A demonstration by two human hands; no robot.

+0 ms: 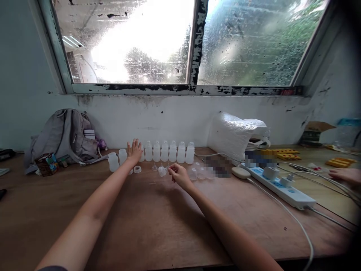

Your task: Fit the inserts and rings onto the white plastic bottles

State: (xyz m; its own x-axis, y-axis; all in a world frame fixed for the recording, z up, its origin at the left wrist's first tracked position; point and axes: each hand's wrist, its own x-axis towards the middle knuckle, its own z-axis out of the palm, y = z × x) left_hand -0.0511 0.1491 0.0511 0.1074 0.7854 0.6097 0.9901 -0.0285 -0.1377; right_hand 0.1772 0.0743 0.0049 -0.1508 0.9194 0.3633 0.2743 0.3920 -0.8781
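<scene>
Several frosted white bottles (pixel 173 152) stand in a row near the wall, fitted with tops. At the row's left end are wider, open-looking bottles (pixel 113 162). My left hand (pixel 134 152) is raised at the bottles there, fingers spread, hiding part of them. My right hand (pixel 177 175) pinches a small clear piece (pixel 162 171) in front of the row. A white ring (pixel 137 169) lies on the table between my hands. Small clear nipple-shaped pieces (pixel 154 167) rest beside it, and clear domed caps (pixel 200 173) sit right of my right hand.
A grey backpack (pixel 66 131) and a small carton (pixel 47 164) are at left. On the right lie a white plastic bag (pixel 237 135), a power strip (pixel 290 192) with cables and yellow parts (pixel 282 153). Another person's hand (pixel 345 175) shows at the far right.
</scene>
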